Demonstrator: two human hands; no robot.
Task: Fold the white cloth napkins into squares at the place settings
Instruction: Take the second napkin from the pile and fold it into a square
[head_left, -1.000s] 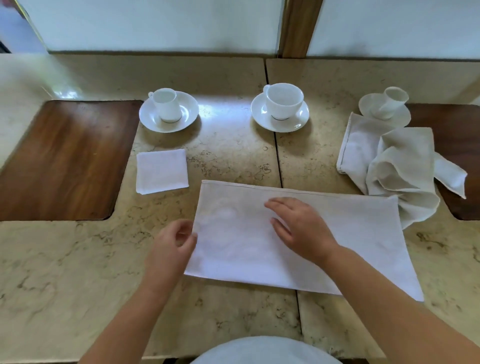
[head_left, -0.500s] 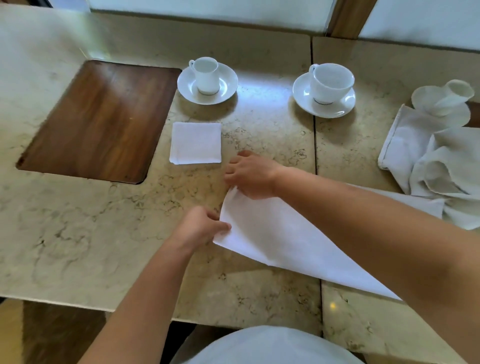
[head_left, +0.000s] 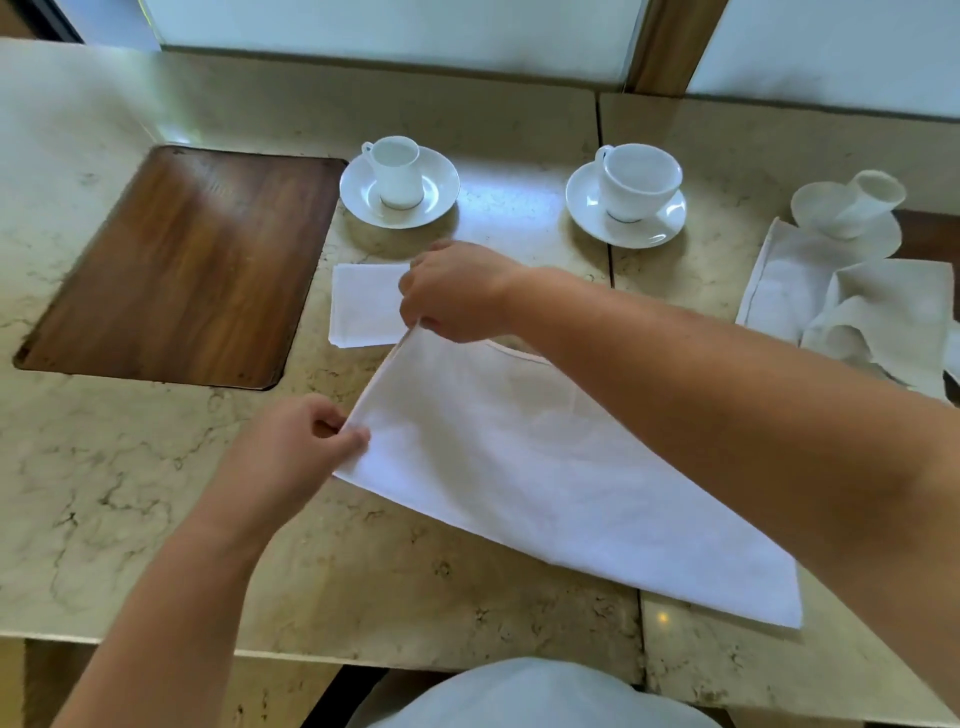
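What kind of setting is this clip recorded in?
Probably a restaurant or café dining table being set: white cups on saucers, a folded napkin beside one, more napkins waiting, on a marble-look table.

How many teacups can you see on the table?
3. One cup on its saucer beside the wooden mat, one cup in the middle, and one tipped cup on the right by the crumpled napkins. None looks hidden.

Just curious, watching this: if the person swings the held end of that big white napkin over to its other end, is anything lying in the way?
Nothing visible. Both hands, left hand and right hand, pinch the large white cloth napkin; its far end is bare.
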